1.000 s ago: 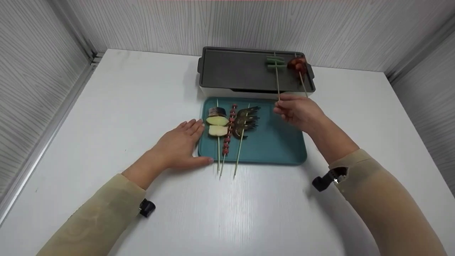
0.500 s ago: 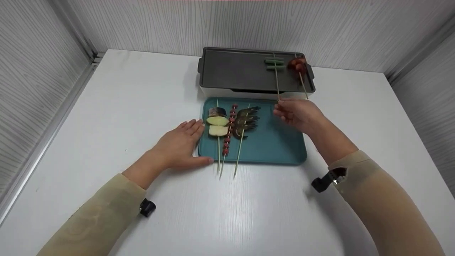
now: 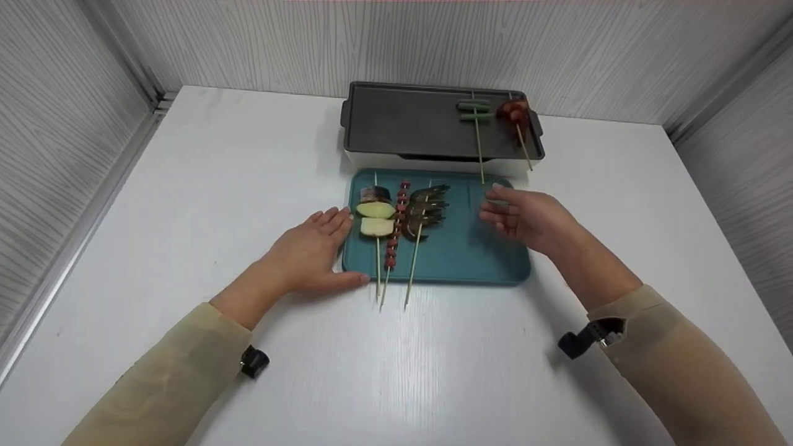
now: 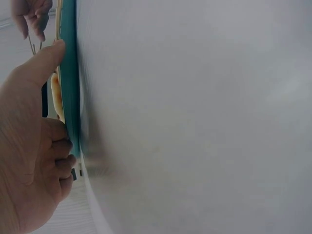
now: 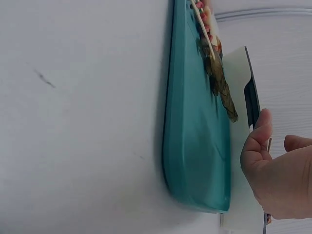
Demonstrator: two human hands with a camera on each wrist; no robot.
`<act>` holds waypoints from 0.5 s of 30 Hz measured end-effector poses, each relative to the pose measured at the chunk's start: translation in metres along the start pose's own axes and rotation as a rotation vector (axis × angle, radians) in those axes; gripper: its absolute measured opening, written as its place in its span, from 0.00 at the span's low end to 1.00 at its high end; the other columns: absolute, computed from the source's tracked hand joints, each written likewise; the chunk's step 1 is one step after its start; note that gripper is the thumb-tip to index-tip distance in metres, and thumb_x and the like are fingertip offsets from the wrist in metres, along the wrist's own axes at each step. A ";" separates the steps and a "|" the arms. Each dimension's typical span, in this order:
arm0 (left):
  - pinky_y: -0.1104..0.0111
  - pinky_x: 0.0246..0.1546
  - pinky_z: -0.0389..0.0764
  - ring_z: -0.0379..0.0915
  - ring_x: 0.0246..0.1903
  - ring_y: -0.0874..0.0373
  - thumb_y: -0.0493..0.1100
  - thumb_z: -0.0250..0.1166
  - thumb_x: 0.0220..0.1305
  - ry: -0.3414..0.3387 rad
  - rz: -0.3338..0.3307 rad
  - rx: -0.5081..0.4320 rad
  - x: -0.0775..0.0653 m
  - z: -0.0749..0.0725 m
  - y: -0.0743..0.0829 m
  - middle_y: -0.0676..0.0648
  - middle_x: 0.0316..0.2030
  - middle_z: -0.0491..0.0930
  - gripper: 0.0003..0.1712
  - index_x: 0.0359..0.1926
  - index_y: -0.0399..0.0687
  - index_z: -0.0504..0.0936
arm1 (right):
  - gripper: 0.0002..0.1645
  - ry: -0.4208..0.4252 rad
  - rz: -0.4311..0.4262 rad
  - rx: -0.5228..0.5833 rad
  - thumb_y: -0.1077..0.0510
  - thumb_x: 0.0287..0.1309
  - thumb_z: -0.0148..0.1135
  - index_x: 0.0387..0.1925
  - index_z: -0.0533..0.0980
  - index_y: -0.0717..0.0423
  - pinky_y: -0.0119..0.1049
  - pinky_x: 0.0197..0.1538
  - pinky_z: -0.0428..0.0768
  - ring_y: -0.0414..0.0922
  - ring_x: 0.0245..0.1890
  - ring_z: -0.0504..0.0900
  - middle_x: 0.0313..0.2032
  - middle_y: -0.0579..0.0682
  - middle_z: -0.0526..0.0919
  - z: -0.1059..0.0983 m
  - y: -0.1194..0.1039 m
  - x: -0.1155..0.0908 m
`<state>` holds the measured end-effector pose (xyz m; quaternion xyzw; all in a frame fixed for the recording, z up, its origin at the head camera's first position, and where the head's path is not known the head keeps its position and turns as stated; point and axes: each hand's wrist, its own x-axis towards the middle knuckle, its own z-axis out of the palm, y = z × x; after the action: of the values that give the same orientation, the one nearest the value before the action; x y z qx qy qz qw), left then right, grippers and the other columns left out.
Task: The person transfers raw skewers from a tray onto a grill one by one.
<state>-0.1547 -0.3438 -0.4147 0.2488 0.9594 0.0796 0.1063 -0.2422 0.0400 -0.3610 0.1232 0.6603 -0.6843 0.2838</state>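
My left hand [image 3: 313, 254] rests against the left side of the teal tray [image 3: 471, 260], fingers extended and thumb at its near edge; the left wrist view shows the thumb [image 4: 48, 61] touching the tray. Just off the lower end of a skewer of green vegetable sticks [image 3: 475, 116] is my right hand [image 3: 526, 217], fingers loosely bent, apparently holding nothing. That skewer lies on the dark griddle [image 3: 396, 118], its stick jutting over the near edge. Beside it lies a skewer of red-brown pieces [image 3: 514, 113]. In the right wrist view my right hand [image 5: 280, 173] hovers past the tray.
Three skewers lie on the tray's left half: one of pale slices and a dark-skinned chunk [image 3: 376, 210], one of small red pieces [image 3: 391, 243], and one of shrimp [image 3: 425, 210]. Their sticks overhang the near edge. A pale wall [image 3: 279, 43] stands behind the griddle.
My right hand has let go of the green vegetable skewer's stick and drawn back slightly toward me. The skewer's green end shifted a little left on the griddle. My left hand stays by the tray.
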 end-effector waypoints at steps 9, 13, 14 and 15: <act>0.51 0.82 0.46 0.42 0.83 0.40 0.82 0.52 0.68 -0.007 -0.004 0.001 0.000 -0.001 0.000 0.35 0.83 0.47 0.67 0.83 0.32 0.51 | 0.35 -0.069 0.002 -0.113 0.47 0.81 0.57 0.76 0.66 0.65 0.30 0.47 0.82 0.41 0.48 0.88 0.56 0.55 0.85 -0.003 0.021 -0.028; 0.51 0.82 0.46 0.42 0.83 0.40 0.82 0.52 0.68 -0.004 -0.003 -0.004 0.000 -0.001 0.000 0.35 0.83 0.47 0.67 0.83 0.32 0.51 | 0.34 -0.112 -0.001 -0.159 0.48 0.82 0.54 0.76 0.66 0.65 0.30 0.47 0.81 0.41 0.48 0.87 0.56 0.55 0.85 0.000 0.032 -0.039; 0.51 0.82 0.46 0.42 0.83 0.40 0.82 0.53 0.68 -0.001 0.000 -0.004 0.000 -0.001 0.000 0.35 0.83 0.48 0.67 0.83 0.31 0.51 | 0.34 -0.125 -0.001 -0.168 0.48 0.82 0.54 0.76 0.66 0.66 0.30 0.48 0.80 0.41 0.48 0.87 0.56 0.55 0.85 0.001 0.035 -0.041; 0.51 0.82 0.46 0.42 0.82 0.39 0.81 0.53 0.68 0.001 0.003 -0.004 0.000 0.000 0.000 0.34 0.83 0.48 0.66 0.82 0.31 0.51 | 0.34 -0.135 -0.001 -0.173 0.48 0.82 0.53 0.76 0.66 0.66 0.30 0.47 0.80 0.41 0.48 0.87 0.56 0.55 0.85 0.002 0.038 -0.043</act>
<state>-0.1548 -0.3438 -0.4143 0.2499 0.9589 0.0819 0.1062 -0.1859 0.0494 -0.3690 0.0517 0.6963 -0.6317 0.3368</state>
